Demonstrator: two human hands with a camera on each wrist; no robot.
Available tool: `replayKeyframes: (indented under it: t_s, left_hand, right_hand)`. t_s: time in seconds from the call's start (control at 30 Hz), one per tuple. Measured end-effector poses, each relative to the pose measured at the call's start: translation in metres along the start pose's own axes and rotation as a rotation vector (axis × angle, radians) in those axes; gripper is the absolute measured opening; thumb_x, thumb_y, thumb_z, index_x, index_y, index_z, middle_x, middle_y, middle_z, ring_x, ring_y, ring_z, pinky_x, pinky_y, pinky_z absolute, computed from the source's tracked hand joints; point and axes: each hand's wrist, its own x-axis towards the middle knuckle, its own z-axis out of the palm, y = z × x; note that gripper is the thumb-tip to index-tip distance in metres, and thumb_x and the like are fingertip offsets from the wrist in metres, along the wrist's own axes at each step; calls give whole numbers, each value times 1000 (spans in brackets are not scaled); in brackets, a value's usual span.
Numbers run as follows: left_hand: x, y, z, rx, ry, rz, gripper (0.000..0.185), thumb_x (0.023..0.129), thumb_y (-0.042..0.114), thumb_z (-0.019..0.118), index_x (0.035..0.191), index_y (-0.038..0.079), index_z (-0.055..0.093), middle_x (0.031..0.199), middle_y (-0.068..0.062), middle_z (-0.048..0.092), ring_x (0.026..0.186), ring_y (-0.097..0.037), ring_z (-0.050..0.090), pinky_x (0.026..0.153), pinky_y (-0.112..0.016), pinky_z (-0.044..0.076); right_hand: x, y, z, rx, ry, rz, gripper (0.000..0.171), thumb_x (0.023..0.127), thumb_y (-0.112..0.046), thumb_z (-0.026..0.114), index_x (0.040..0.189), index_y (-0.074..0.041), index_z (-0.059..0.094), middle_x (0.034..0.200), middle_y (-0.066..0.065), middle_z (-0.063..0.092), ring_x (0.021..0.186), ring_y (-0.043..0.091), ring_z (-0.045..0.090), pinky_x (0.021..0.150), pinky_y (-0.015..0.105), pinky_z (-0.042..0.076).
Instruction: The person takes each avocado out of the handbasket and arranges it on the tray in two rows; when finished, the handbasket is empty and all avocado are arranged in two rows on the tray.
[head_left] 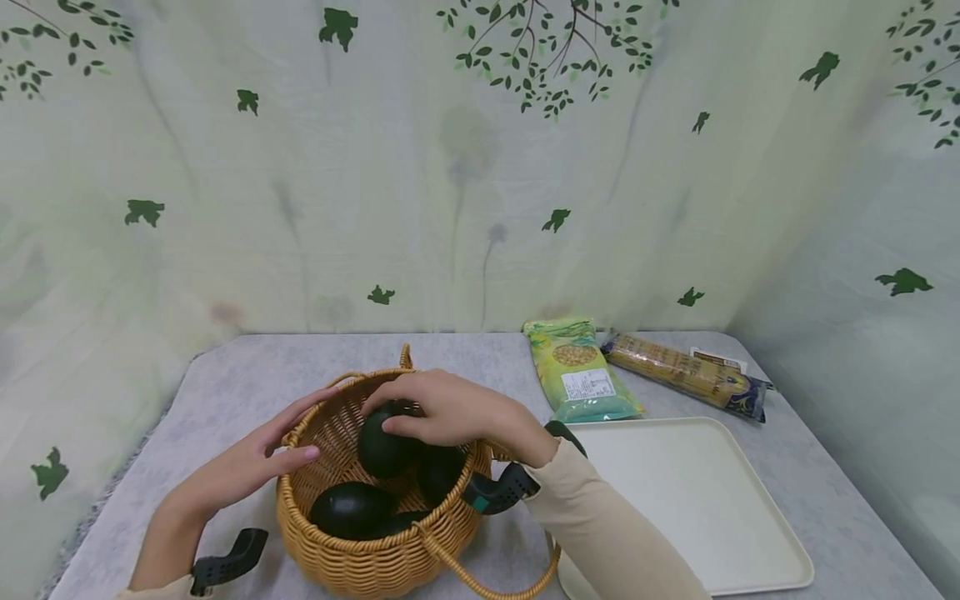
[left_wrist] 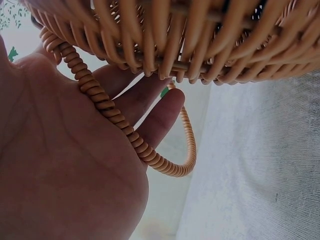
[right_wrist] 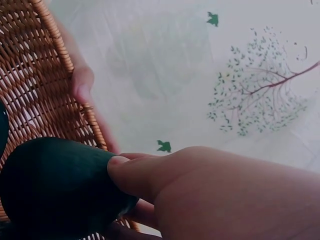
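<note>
Inside the basket (head_left: 360, 571), R hand (head_left: 450, 408) grips one dark oval (head_left: 384, 448), approx. 3 others (head_left: 351, 508) left, none seen out yet, w/ L hand (head_left: 251, 462), fingers straight, at rim (head_left: 337, 542).

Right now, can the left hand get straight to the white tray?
Probably not: the basket and the right sleeve lie between the left hand and the tray.
</note>
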Motion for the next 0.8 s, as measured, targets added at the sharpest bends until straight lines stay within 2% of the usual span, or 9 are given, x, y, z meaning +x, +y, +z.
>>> replayKeyframes:
  t_s: [0.13,0.37,0.6,0.67,0.8]
  left_hand:
    - [0,0,0,9,2,7,67,106,18,54,164,35,24,167,-16,24,143,-50,33,98,-67,44]
    - [0,-1,0,-2,-3,0,67,107,19,54,164,33,23,167,-18,23,145,-53,29,98,-73,41]
    - [1,-1,0,2,-3,4,67,106,19,54,164,33,24,167,-19,23,146,-54,27,98,-75,40]
    - [1,-1,0,1,-3,0,67,106,19,54,164,33,24,167,-20,23,146,-54,27,98,-76,40]
    - [1,-1,-1,-1,-1,-4,66,106,19,54,164,32,24,167,-20,23,146,-54,27,99,-74,41]
  right_hand:
    - [-5,-2,-2,0,30,-9,33,107,-21,57,139,-18,64,139,-2,64,126,10,59,102,23,46]
    - [-14,-6,-4,50,54,9,34,107,-20,57,140,-16,63,139,-2,64,122,9,60,100,27,49]
    - [-23,-7,-5,93,104,9,34,107,-20,58,140,-14,62,134,0,66,94,12,59,88,31,53]
    - [-26,-7,-6,111,121,-4,32,107,-19,57,138,-14,62,133,0,66,94,11,59,88,33,54]
    - [-32,-6,-7,135,148,-30,30,107,-18,56,136,-15,65,132,-2,67,90,7,59,85,29,52]
